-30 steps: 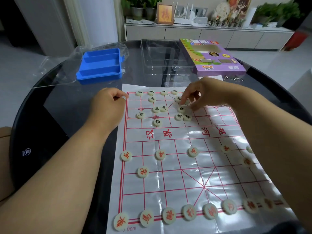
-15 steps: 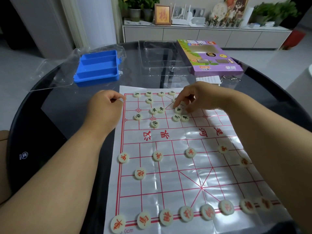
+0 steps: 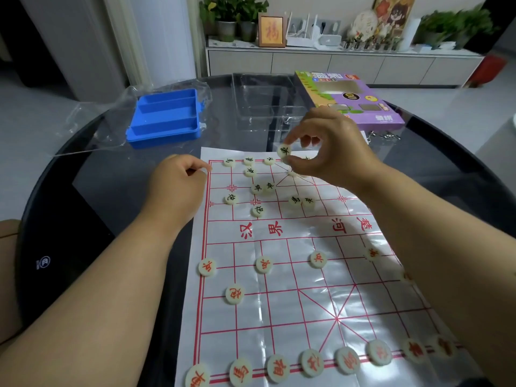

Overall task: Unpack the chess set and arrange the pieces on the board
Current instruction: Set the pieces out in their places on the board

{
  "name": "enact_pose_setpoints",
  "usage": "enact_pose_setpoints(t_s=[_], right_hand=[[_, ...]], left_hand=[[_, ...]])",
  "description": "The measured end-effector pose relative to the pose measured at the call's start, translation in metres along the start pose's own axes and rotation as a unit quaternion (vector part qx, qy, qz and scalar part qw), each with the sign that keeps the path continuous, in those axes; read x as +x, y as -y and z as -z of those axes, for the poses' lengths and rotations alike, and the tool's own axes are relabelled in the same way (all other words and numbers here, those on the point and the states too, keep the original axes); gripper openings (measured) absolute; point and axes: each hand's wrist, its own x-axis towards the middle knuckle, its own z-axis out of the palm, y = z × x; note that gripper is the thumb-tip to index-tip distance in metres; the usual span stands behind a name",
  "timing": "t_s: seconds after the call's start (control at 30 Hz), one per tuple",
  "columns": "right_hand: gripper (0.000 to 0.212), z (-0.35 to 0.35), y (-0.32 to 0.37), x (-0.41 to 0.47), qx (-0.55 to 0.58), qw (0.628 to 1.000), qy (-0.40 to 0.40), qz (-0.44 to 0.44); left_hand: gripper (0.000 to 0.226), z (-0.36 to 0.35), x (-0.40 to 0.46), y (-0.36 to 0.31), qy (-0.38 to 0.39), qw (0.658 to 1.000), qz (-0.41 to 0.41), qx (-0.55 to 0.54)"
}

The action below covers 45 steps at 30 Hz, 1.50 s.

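From the head camera, the right hand (image 3: 329, 152) pinches a round cream disc piece with a black character (image 3: 285, 151) between thumb and forefinger, lifted above the far edge of the white plastic sheet board with red grid lines (image 3: 296, 275). The left hand (image 3: 178, 182) rests at the board's far left corner, fingers curled in, thumb and forefinger tip at its edge. Other black-marked pieces (image 3: 262, 187) lie scattered on the board's far half; red-marked pieces (image 3: 311, 362) line its near edge. Beyond the board, on the dark round glass surface (image 3: 92, 191), sits a blue plastic tray (image 3: 164, 118).
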Motion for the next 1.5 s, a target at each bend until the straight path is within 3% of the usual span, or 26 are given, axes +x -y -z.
enact_pose_setpoints(t_s=[0.13,0.23,0.5,0.77,0.93,1.07,1.17,1.33,1.5], right_hand=[[0.021,0.000,0.005,0.007,-0.008,1.000,-0.015,0.023],[0.021,-0.011,0.012,0.017,0.008,1.000,0.004,-0.009],[0.022,-0.078,0.040,0.064,0.026,0.988,0.111,-0.100],[0.022,-0.103,0.044,0.077,-0.006,0.971,0.207,-0.122],[0.031,-0.082,0.042,0.077,0.000,0.975,0.190,-0.117],[0.022,-0.034,0.026,0.065,0.059,0.974,0.153,-0.159],[0.014,0.001,0.011,0.039,0.071,0.961,0.206,-0.170],[0.022,0.023,-0.002,-0.001,0.037,0.921,0.348,-0.171],[0.028,0.018,-0.001,-0.019,0.037,0.916,0.361,-0.173]], left_hand=[[0.012,-0.001,0.000,-0.001,-0.001,1.000,0.000,0.000],[0.015,-0.001,0.000,-0.002,-0.004,1.000,-0.001,0.006],[0.025,0.000,-0.003,-0.004,-0.038,0.996,-0.025,0.082],[0.019,0.000,-0.001,-0.003,-0.041,0.995,-0.029,0.086],[0.015,0.000,-0.002,-0.004,-0.028,0.996,-0.023,0.080],[0.010,0.002,-0.004,-0.005,-0.009,0.997,-0.012,0.073],[0.012,0.002,-0.006,-0.006,0.001,0.998,-0.014,0.062],[0.009,0.000,-0.007,-0.005,0.002,0.999,-0.016,0.045],[0.012,-0.002,-0.004,-0.003,-0.012,0.999,-0.020,0.047]])
